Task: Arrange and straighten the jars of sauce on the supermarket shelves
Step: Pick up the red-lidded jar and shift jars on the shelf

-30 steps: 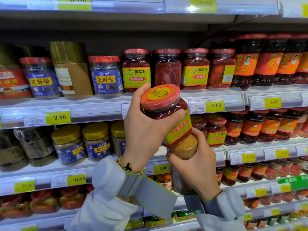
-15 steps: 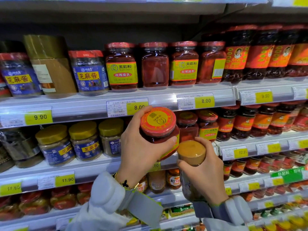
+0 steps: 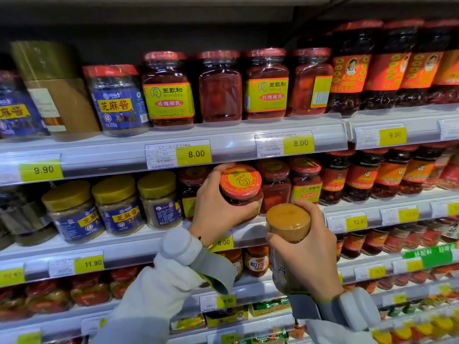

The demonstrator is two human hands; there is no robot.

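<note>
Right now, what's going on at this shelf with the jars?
A person is tidying sauce jars on supermarket shelves. The left hand grips a red-lidded jar at the front of the middle shelf, among other red-lidded jars beside the mustard-lidded sesame paste jars. The right hand holds a gold-lidded jar in front of the shelf edge, off any shelf.

Yellow price tags [image 3: 196, 154] reading 8.00, 9.90 and 11.90 sit in clear strips along the shelf edges [image 3: 104, 155]. A green label [image 3: 431, 256] hangs at the lower right shelf edge.
</note>
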